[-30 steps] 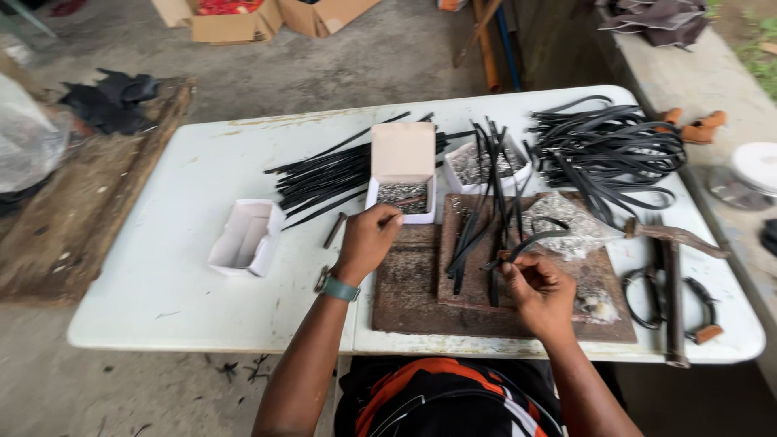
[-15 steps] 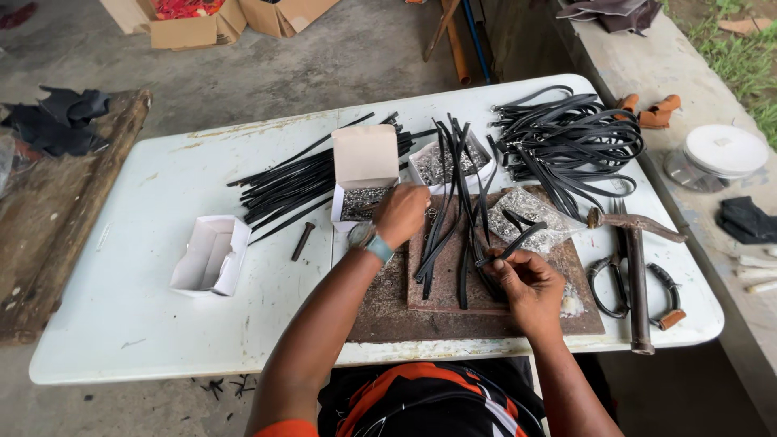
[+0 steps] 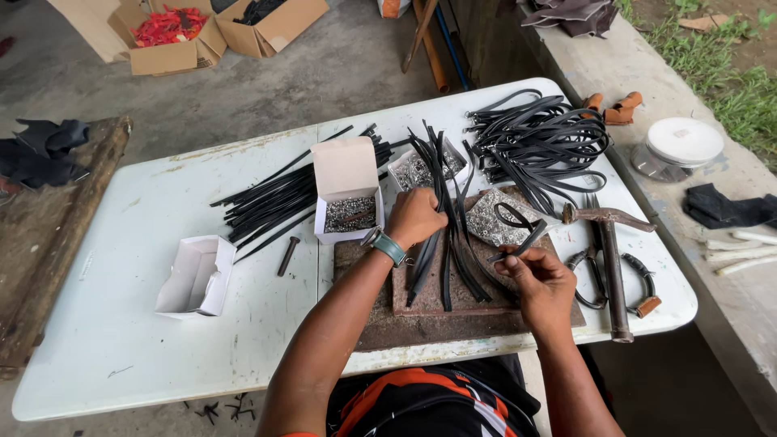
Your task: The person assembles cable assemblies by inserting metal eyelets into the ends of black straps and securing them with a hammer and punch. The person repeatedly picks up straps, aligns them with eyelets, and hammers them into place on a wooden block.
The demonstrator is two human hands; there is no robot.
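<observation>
While my left hand (image 3: 414, 217) hangs curled, fingers together, over the small metal pieces in the open white box (image 3: 348, 212) and the tray behind it, I judge the pick goes best taking one piece at a time with the fingertips. In this one head view my right hand (image 3: 541, 279) pinches the black strap (image 3: 526, 239) between thumb and forefinger, its looped end rising just beyond them over the rusty plate (image 3: 437, 324).

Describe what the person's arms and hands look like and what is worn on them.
Both forearms are bare, with no sleeves in view and no gloves. The left hand has a teal band with a metal watch case at the wrist. The right hand wears nothing visible.
</observation>
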